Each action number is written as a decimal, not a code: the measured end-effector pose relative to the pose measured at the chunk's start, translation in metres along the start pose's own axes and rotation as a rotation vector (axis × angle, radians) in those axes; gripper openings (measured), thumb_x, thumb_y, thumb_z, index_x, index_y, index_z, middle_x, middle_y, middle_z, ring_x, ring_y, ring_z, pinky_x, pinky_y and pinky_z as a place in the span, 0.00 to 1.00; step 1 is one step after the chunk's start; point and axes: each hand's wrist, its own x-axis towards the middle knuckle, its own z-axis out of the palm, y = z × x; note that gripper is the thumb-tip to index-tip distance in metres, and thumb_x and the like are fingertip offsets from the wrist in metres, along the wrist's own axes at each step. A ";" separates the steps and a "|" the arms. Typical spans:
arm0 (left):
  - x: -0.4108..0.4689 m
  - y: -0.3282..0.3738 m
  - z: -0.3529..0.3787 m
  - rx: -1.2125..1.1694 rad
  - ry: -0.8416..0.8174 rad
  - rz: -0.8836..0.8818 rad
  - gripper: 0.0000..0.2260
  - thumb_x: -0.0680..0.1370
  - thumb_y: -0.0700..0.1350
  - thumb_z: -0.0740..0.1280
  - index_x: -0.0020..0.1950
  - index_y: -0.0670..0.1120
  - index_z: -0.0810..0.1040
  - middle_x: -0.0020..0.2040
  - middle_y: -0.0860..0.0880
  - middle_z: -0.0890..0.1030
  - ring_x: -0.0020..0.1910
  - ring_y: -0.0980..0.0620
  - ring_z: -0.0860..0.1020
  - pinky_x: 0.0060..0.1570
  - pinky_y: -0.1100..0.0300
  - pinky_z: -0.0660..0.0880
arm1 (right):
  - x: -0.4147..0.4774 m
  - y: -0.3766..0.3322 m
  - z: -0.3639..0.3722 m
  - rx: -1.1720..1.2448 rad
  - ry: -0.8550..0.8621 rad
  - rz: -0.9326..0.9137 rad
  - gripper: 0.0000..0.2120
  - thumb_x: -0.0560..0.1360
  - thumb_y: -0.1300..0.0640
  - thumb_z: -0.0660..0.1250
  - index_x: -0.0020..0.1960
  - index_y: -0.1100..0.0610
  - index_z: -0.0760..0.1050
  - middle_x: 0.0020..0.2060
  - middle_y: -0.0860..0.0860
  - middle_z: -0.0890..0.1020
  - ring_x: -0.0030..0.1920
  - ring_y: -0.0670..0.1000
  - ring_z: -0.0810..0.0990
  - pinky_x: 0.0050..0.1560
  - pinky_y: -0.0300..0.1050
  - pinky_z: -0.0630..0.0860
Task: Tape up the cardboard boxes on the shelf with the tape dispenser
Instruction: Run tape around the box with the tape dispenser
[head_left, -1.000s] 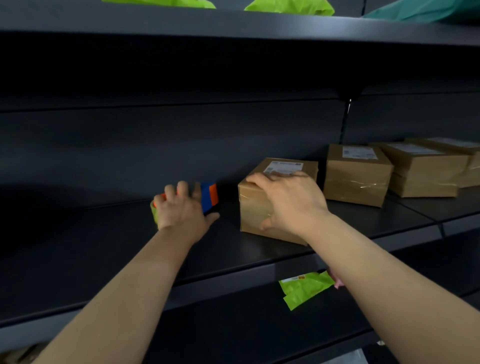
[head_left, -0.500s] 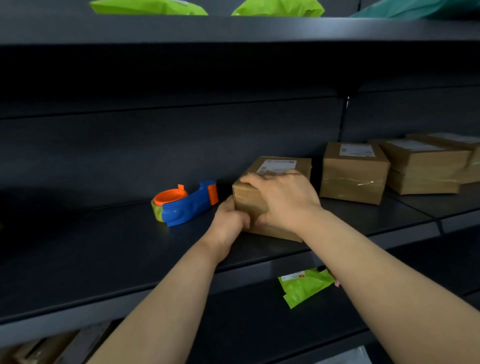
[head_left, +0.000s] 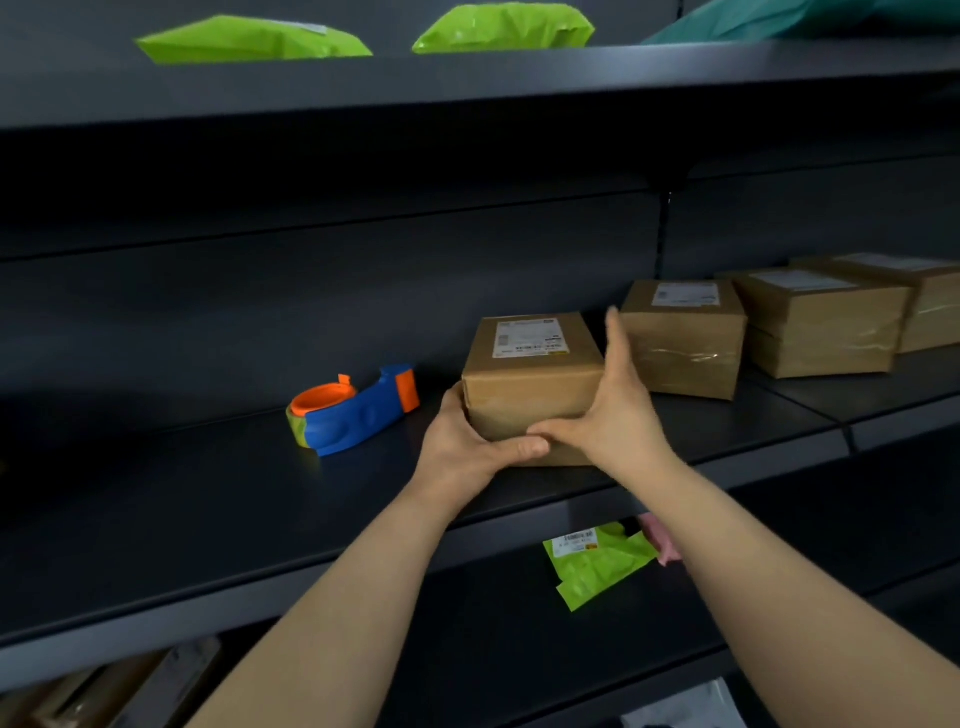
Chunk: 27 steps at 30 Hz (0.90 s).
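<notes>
A brown cardboard box (head_left: 530, 374) with a white label on top sits on the dark middle shelf (head_left: 156, 509). My left hand (head_left: 467, 441) grips its lower left front corner, thumb lying along the front face. My right hand (head_left: 613, 410) presses flat against the box's right side, fingers straight and pointing up, thumb stretched across the front to meet the left thumb. The blue and orange tape dispenser (head_left: 353, 415) lies on the shelf just left of the box, with neither hand on it.
Three more cardboard boxes (head_left: 680, 338) (head_left: 815, 322) (head_left: 930, 301) stand to the right on the same shelf. Green mailers (head_left: 254, 39) (head_left: 504, 28) lie on the top shelf. Another green mailer (head_left: 597, 564) lies on the lower shelf.
My left hand let go of the tape dispenser and moved right to the box's front corner. My right hand slid from the box's top to its right side.
</notes>
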 end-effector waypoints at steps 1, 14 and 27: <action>-0.001 0.003 0.005 0.048 0.048 0.000 0.45 0.53 0.56 0.84 0.65 0.49 0.68 0.57 0.56 0.77 0.57 0.58 0.75 0.58 0.61 0.72 | -0.001 0.005 0.005 0.015 0.004 0.019 0.65 0.59 0.52 0.83 0.79 0.47 0.39 0.75 0.53 0.63 0.73 0.52 0.64 0.72 0.48 0.63; 0.002 -0.011 -0.029 -0.128 0.009 -0.022 0.23 0.71 0.34 0.73 0.64 0.47 0.76 0.58 0.50 0.82 0.59 0.53 0.79 0.65 0.50 0.72 | -0.004 0.044 -0.026 0.252 -0.455 -0.127 0.43 0.74 0.76 0.62 0.68 0.30 0.60 0.73 0.47 0.67 0.73 0.46 0.65 0.72 0.48 0.66; -0.021 0.011 0.003 0.178 0.183 -0.100 0.53 0.63 0.66 0.75 0.79 0.57 0.48 0.79 0.53 0.53 0.77 0.49 0.53 0.75 0.46 0.54 | 0.048 0.001 0.003 -0.365 -0.165 -0.165 0.33 0.69 0.67 0.63 0.68 0.40 0.66 0.70 0.48 0.65 0.70 0.58 0.63 0.67 0.59 0.64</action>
